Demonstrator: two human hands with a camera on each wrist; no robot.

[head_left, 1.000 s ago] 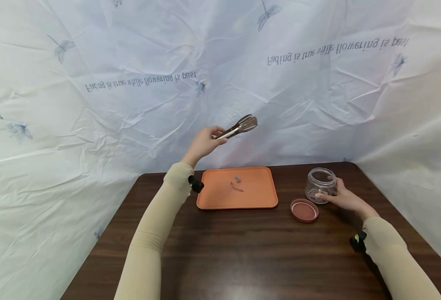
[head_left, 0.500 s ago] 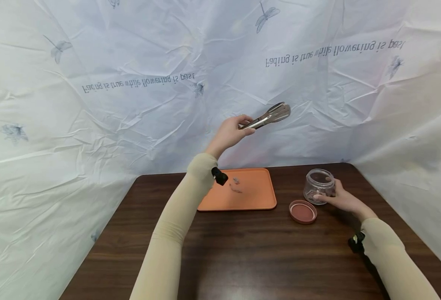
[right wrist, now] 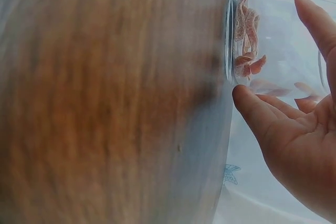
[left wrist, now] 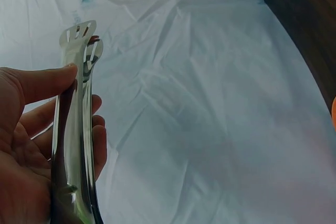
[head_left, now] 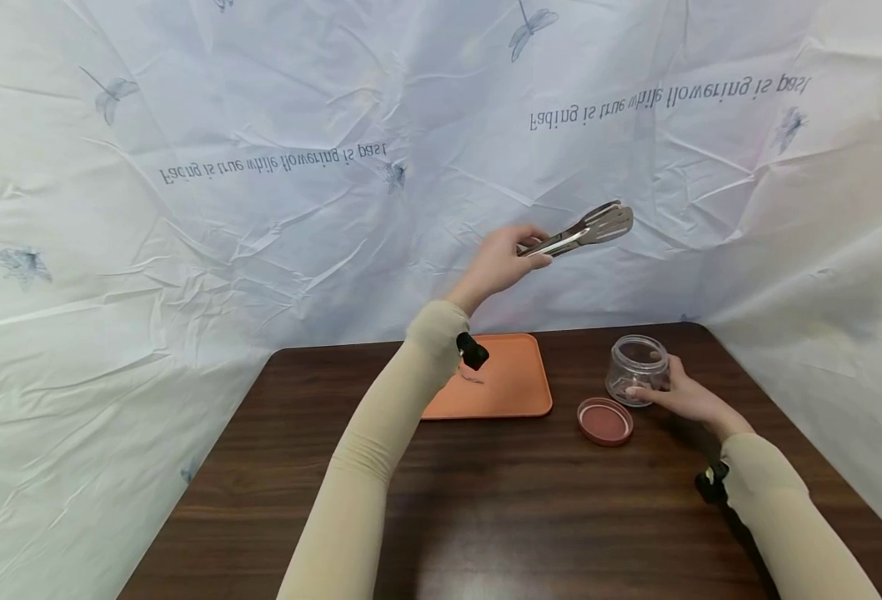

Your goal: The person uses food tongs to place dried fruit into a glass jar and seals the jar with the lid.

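My left hand grips metal tongs in the air, beyond and above the orange tray. Thumb and fingers press the two arms of the tongs nearly together in the left wrist view, where a small dark reddish bit shows at the slotted tips. On the table at the right, my right hand holds a clear open jar by its side. Several pinkish-brown wrinkled strips lie at the jar's bottom. A thin dark strip lies on the tray, partly covered by the left forearm.
A reddish-brown round lid lies on the dark wooden table, in front of the jar and right of the tray. A wrinkled white sheet with printed words hangs behind the table and along both sides.
My left hand has carried the tongs to the right and a little up, toward the jar's side. Its forearm now covers more of the tray. The right hand and the jar stay in place.
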